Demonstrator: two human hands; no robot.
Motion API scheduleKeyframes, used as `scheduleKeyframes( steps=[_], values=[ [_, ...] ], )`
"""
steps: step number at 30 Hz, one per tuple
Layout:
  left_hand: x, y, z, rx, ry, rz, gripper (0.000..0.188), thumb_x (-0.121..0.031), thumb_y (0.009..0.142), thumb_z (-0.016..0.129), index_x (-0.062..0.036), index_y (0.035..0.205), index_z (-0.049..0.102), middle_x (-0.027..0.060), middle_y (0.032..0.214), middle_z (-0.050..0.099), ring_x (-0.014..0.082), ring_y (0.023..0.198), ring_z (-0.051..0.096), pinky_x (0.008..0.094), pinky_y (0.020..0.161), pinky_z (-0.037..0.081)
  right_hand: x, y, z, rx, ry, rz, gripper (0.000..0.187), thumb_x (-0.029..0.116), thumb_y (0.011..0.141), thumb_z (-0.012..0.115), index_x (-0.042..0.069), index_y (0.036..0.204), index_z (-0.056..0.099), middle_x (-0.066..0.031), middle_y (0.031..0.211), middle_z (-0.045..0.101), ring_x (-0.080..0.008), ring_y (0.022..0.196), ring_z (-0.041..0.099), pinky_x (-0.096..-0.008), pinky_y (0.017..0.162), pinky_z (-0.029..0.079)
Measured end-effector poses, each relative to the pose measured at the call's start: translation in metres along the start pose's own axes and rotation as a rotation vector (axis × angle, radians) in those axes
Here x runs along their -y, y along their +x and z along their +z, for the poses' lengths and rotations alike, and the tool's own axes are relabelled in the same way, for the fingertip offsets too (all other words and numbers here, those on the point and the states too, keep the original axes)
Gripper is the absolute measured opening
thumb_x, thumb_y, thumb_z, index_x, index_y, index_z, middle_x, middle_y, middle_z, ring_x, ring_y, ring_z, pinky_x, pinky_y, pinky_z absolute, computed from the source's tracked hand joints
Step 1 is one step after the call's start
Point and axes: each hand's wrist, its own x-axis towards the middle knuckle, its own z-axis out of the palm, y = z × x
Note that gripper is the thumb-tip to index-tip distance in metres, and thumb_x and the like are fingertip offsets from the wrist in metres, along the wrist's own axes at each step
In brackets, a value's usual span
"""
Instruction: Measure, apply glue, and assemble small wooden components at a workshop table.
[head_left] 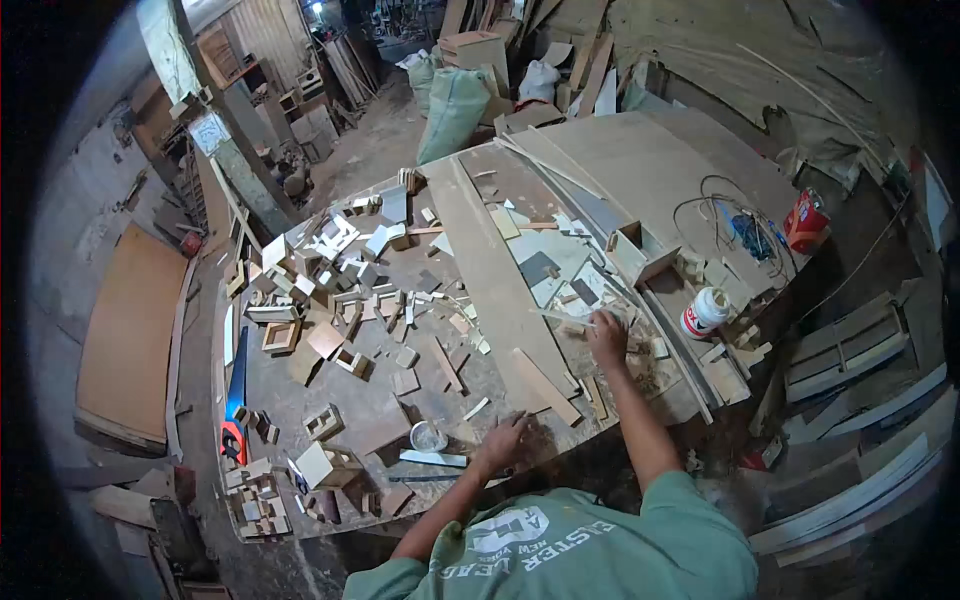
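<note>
My right hand is over the right part of the workbench, its fingers closed on one end of a thin pale strip that points left. Under and around it lie sheet offcuts and wood scraps. At the bench's near edge my left hand lies with fingers spread, holding nothing. Close to it are a small round tub and a white strip. Between the hands a flat wooden slat rests at a slant across a long board.
Small wooden boxes and offcuts cover the bench's left half. A handsaw lies at the left edge. To the right stand a white bottle, an open wooden box and a red can. Green sacks stand beyond.
</note>
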Motion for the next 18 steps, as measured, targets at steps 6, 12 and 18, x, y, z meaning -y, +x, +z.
scheduleKeyframes(
  steps=[6,12,18],
  values=[
    [-0.017,0.003,-0.020,-0.197,-0.892,-0.153,0.064,-0.022,0.088,0.065,-0.0064,0.141,0.033,0.0187,0.135,0.048,0.0286,0.120,0.053,0.0417,0.096,0.046,0.096,-0.055,-0.039,-0.023,0.275,-0.017,0.017,0.011,0.078,0.067,0.007,0.091,0.057,-0.0124,0.082,0.062,-0.0346,0.078,0.061,-0.0437,0.068,0.048],
    [-0.025,-0.010,-0.059,-0.293,-1.483,-0.431,0.036,-0.021,0.097,0.055,-0.0001,0.126,0.050,0.0130,0.116,0.062,0.0197,0.103,0.063,0.0321,0.085,0.052,0.151,-0.101,-0.069,-0.022,0.380,-0.127,0.021,0.008,0.072,0.070,0.007,0.090,0.059,-0.0090,0.090,0.062,-0.0312,0.088,0.060,-0.0437,0.081,0.046],
    [-0.005,-0.046,-0.050,-0.463,-1.503,-0.435,0.035,-0.022,0.099,0.050,0.0110,0.105,0.061,0.0148,0.097,0.067,0.0216,0.087,0.069,0.0313,0.081,0.055,0.177,-0.125,-0.074,0.111,0.461,-0.228,0.038,0.018,0.068,0.078,0.007,0.100,0.060,-0.0093,0.096,0.062,-0.0299,0.093,0.059,-0.0449,0.091,0.042]
  ],
)
